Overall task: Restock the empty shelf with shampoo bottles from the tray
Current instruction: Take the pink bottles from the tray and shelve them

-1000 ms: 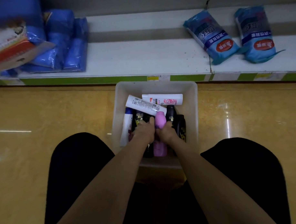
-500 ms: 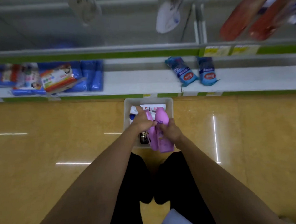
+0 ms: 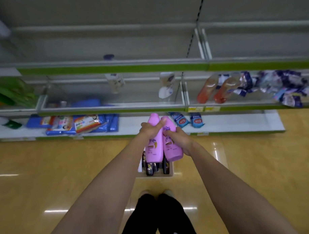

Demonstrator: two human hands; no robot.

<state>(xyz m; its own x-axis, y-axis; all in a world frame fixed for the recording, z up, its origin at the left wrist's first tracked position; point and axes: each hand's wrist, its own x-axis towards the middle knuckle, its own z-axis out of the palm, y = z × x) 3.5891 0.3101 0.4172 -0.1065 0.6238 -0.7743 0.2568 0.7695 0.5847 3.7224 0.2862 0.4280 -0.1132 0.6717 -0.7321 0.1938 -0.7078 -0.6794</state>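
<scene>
Person stands facing the shelving, one pink plastic shampoo bottle in each hand, held up in front of them, caps pointing toward the shelves. Left hand (image 3: 151,130) has its grip wrapped round the upper half of the left pink bottle (image 3: 153,148); right hand (image 3: 179,139) has its grip closed round the middle of the right pink bottle (image 3: 170,144). The two bottles touch along their sides. Directly below them on the yellow floor sits the white plastic tray (image 3: 170,174) with dark bottles (image 3: 150,167) left in it, just ahead of the person's feet. Likely target, my guess, is the bare grey shelf with the green front strip (image 3: 113,68), up high, with only one small dark-capped item visible on it. Risks as I see them: left grip sits high and close to the cap, so the heavier base hangs free and could swing or slip on a smooth plastic body during the reach. Bottles rubbing together could twist one out of hand. Placing both at once means neither hand is free to steady; a tall narrow bottle set down tilted will probably tip over. The shelf's front lip could catch a base on the way in. A drop lands in or beside the tray near the feet. View is motion-blurred, so finger detail is uncertain.
</scene>
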